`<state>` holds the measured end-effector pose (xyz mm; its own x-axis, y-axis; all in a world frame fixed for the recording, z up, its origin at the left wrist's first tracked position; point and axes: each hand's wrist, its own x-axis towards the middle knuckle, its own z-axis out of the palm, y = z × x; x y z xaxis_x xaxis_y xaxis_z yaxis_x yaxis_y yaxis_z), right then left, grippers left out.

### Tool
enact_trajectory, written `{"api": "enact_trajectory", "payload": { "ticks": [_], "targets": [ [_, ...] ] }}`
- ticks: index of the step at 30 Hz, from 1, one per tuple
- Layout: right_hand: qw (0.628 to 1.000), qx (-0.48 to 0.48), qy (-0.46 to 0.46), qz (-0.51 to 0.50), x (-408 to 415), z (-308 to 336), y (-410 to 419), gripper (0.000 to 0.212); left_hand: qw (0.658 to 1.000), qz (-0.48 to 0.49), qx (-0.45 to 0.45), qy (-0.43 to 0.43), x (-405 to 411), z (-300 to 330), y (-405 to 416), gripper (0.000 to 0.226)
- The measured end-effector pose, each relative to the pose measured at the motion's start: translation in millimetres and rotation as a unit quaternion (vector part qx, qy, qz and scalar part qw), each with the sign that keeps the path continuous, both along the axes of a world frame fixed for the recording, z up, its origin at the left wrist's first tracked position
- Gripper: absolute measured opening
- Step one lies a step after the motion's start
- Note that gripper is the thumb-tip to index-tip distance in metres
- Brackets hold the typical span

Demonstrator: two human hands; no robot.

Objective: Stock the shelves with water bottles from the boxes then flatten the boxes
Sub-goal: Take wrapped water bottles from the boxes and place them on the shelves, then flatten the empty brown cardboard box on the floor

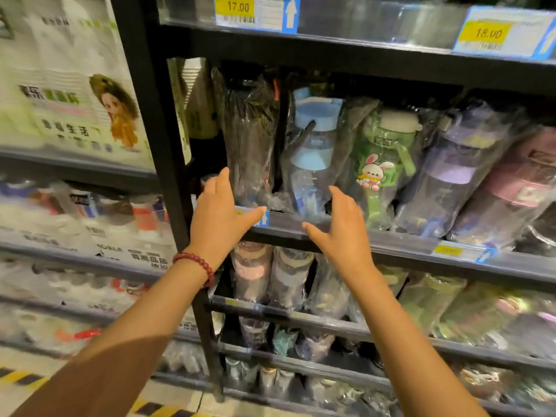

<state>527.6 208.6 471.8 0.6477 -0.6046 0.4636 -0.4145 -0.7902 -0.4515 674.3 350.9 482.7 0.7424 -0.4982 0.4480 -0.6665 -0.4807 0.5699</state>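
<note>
Bottles [313, 152] wrapped in plastic line the shelf [391, 240]; left hand [218, 218] and right hand [343, 230] hover before them, fingers spread, holding nothing.

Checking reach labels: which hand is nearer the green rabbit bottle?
Right. The right hand is just left of the green rabbit bottle; the left hand is farther left, by the dark bottle.

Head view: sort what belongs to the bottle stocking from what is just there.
Job:
- blue-lidded bottle
- green rabbit bottle
- purple bottle
- left hand, open
- right hand, open

Just there:
- price tag 17.00
- paper cup packs
- red bead bracelet
</note>
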Motion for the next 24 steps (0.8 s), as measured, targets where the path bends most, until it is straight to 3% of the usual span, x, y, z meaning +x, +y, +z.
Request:
{"api": "enact_trajectory", "payload": {
  "ticks": [4,9,17,24],
  "targets": [
    [0.99,-0.125,0.038,0.062,-39.3,-31.2,22.2,0.066,0.991,0.028,0.071,-0.112,-61.9,-33.1,37.7,0.082],
    [0.97,-0.137,0.109,0.17,-105.3,-101.8,53.2,0.064,0.972,0.087,0.179,-0.124,-163.4,-113.8,94.2,0.075],
    [0.923,-0.058,0.219,0.311,-239.7,-200.8,102.0,0.072,0.946,0.171,0.271,0.052,-351.1,-215.7,159.9,0.085],
    [0.87,-0.066,0.259,0.415,-322.7,-229.4,144.3,0.076,0.925,0.228,0.285,0.111,-453.4,-226.6,204.2,0.088]
  ]
}}
